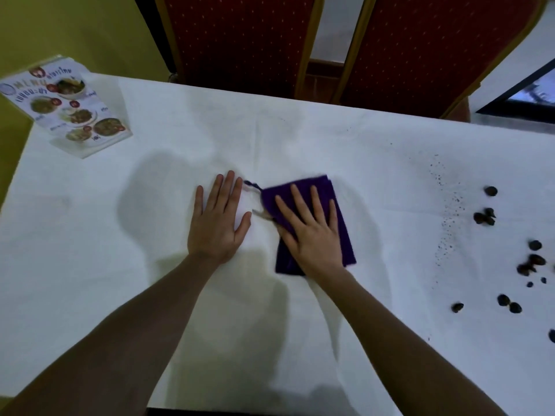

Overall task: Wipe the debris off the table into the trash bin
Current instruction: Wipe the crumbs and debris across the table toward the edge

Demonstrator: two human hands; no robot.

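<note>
A white-clothed table [90, 265] spans the view; two red chairs [240, 40] stand behind it; a menu stand [67, 108] sits far left; the purple cloth [339, 211] lies flat mid-table under the right hand [312, 229], fingers straight and spread; the left hand [216, 223] rests flat beside it, fingers together; dark debris [510, 259] lies scattered well to the right.

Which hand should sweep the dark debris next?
Right, probably. The right hand already lies flat on the folded purple cloth, nearer the dark debris pieces scattered at right. The left hand rests flat on the bare white tablecloth.

Flat hands [267, 226], right on purple cloth [336, 205]
</note>
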